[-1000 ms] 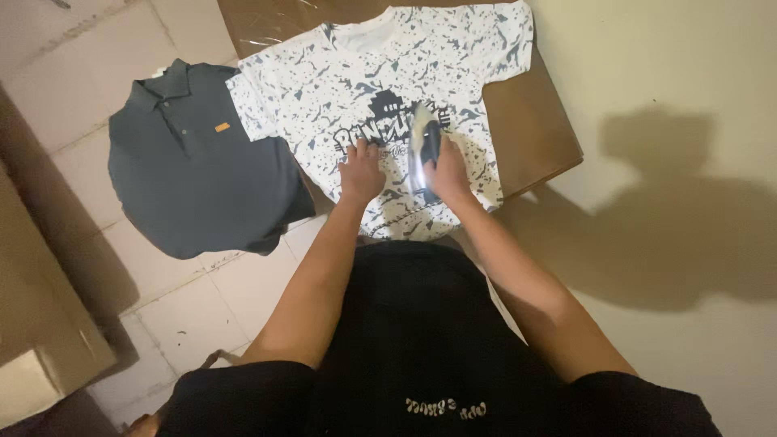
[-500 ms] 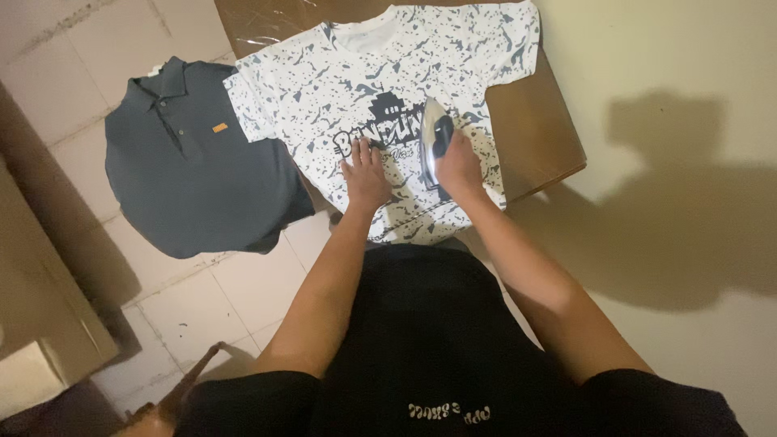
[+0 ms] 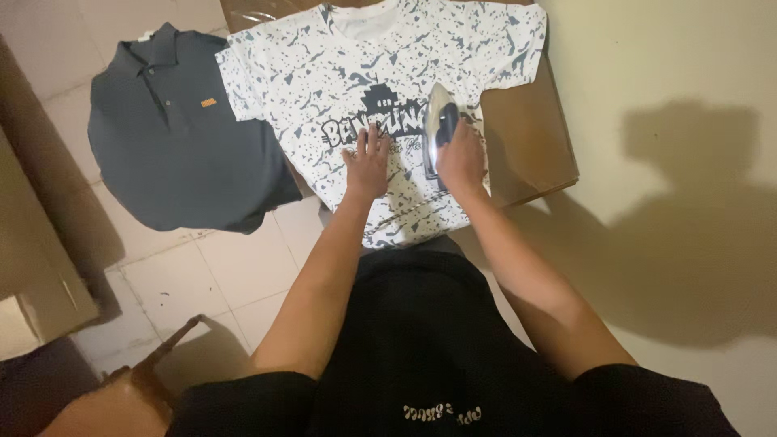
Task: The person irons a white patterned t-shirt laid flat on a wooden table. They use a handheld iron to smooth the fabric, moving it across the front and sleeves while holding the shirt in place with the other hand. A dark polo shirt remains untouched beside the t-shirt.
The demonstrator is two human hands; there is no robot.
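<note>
A white T-shirt with dark speckles and a dark chest print lies spread flat on a brown board. My right hand grips the dark handle of a silver clothes iron resting on the shirt's right side. My left hand lies flat, fingers apart, pressing the fabric just left of the iron, below the print.
A dark grey polo shirt lies spread on the tiled floor to the left. Cardboard boxes stand at the left edge. A cream wall carrying my shadow runs along the right. My black top fills the bottom.
The iron and my right hand have slid to the right across the print. My left hand stays flat beside it. The camera has tilted, shifting everything up in view.
</note>
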